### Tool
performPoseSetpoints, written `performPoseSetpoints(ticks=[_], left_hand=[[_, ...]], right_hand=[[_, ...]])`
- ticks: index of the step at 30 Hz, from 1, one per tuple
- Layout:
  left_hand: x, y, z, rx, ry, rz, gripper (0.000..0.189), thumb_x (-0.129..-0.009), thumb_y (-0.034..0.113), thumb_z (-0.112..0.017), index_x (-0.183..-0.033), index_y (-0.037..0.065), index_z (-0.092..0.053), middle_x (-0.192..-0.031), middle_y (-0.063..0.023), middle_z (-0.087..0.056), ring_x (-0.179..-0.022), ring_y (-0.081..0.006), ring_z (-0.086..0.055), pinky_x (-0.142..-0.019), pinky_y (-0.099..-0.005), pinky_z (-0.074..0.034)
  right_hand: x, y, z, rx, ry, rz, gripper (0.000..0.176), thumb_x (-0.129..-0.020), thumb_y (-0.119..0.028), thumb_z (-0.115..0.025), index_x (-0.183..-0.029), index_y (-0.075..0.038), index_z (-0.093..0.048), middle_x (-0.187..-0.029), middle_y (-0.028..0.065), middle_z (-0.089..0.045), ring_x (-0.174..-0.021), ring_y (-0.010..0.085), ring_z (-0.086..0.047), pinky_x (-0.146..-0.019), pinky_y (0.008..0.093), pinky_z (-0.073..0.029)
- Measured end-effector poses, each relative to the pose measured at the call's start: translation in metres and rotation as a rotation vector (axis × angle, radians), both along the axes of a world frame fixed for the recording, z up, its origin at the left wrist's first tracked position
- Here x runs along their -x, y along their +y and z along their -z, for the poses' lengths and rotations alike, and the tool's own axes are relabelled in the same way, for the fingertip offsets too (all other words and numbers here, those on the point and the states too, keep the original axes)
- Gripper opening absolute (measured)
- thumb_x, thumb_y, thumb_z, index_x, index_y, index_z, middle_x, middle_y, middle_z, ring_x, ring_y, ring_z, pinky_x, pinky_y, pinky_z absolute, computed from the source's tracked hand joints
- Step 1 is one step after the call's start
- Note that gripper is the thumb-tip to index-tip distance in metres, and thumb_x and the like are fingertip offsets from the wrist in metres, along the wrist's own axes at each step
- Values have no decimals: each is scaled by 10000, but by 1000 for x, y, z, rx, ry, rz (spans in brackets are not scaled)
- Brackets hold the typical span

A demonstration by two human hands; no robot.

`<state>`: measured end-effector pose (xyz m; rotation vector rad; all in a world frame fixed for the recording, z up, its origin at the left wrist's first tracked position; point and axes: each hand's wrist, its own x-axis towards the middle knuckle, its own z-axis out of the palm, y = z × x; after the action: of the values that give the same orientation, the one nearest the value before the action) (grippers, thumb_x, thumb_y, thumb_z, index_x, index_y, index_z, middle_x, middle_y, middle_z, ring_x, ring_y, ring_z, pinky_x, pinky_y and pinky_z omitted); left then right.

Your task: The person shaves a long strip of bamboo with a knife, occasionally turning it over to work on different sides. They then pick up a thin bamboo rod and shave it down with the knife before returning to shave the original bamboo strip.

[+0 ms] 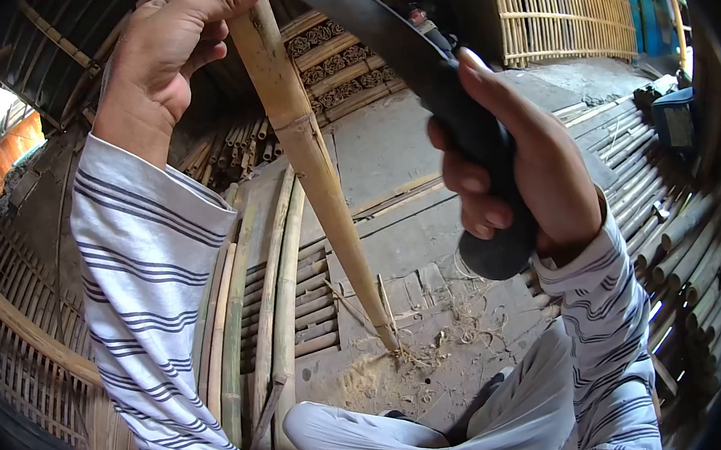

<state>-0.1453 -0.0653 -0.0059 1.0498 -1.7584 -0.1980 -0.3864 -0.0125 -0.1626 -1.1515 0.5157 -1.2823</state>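
Observation:
A thick bamboo pole [308,161] stands tilted, its lower end on the floor among shavings and its top running out of view at the upper edge. My left hand [182,48] grips the pole near its top, with the thumb laid across it. In my right hand [512,147] is a large knife [377,26] with a black handle, held upright. Its dark blade slants up and to the left, close to the pole's upper part, and the tip is cut off by the frame. The blade and the pole appear apart.
Long bamboo poles [290,257] lie left of the held pole. Curled shavings [472,322] litter the floor before my legs [379,438]. Stacked poles [689,256] are at the right, a bamboo lattice panel [564,6] at the back right, and a slatted bamboo frame [17,315] at the left.

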Motion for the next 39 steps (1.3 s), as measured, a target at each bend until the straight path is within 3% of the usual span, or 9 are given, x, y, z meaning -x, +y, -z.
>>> performPoseSetpoints(ticks=[3, 12, 18, 21, 23, 25, 28, 34, 39], left_hand=[[-12, -2, -2, -3, 20, 12, 434, -712, 264, -878, -1037, 59, -677, -785, 90, -594, -647, 3, -486, -531, -159, -370], [-21, 3, 1, 45, 59, -93, 433, -702, 334, -882, -1007, 105, -677, -675, 135, -506, -576, 21, -414, -523, -150, -306], [-55, 4, -9, -38, -24, -16, 357, -755, 316, -846, -969, 101, -657, -639, 160, -425, -526, 49, -367, -479, -142, -277], [-67, -3, -16, -138, -1, 89, 351, -785, 290, -821, -1016, 89, -650, -693, 140, -515, -573, 35, -422, -530, -169, -348], [-34, 14, -6, -102, 118, 34, 231, -804, 182, -789, -947, 53, -662, -742, 17, -574, -758, -108, -489, -737, -253, -354], [-20, 19, 0, -61, 168, -18, 165, -816, 131, -772, -902, 38, -666, -774, -36, -604, -796, -161, -520, -776, -277, -364], [-20, 12, 4, 44, 139, -27, 153, -822, 135, -766, -890, 48, -659, -796, -19, -603, -701, -126, -523, -658, -248, -394], [-19, 22, 14, 44, 204, 149, 174, -842, 98, -733, -973, 54, -628, -863, -29, -602, -831, -154, -577, -799, -314, -482], [-26, 14, 13, 11, 267, 262, 162, -849, 61, -710, -976, 36, -612, -857, -38, -597, -821, -175, -581, -808, -321, -472]], right_hand=[[-22, 0, -18, 25, 63, -68, 554, -937, -573, -520, -863, -24, -547, -563, 12, -462, -347, 85, -401, -378, 237, -376], [-63, 4, -34, 94, 107, -76, 532, -937, -563, -522, -865, -36, -528, -589, 8, -482, -374, 85, -417, -407, 249, -395], [-76, -2, 9, -4, 405, -106, 535, -971, -550, -470, -836, -33, -503, -557, -13, -493, -378, 73, -451, -373, 228, -393], [-76, -2, 22, -99, 480, -152, 541, -981, -550, -446, -840, -31, -504, -556, -13, -491, -379, 68, -447, -373, 224, -391], [-80, 2, 24, -92, 476, -113, 545, -982, -553, -440, -846, -29, -507, -559, -18, -484, -379, 65, -443, -371, 220, -387], [-83, -3, 26, -96, 406, -130, 538, -979, -546, -455, -851, -27, -510, -563, -19, -484, -383, 66, -445, -374, 224, -388], [-93, -10, 33, -69, 373, -127, 525, -988, -528, -456, -853, -24, -510, -555, -17, -489, -386, 69, -448, -383, 223, -389], [-104, -23, 62, 108, 500, -16, 548, -984, -546, -451, -794, -38, -525, -544, -24, -492, -393, 54, -460, -367, 220, -391], [-88, -16, 19, -18, 459, -102, 505, -976, -518, -486, -824, -38, -527, -543, -27, -481, -361, 51, -441, -343, 224, -395]])
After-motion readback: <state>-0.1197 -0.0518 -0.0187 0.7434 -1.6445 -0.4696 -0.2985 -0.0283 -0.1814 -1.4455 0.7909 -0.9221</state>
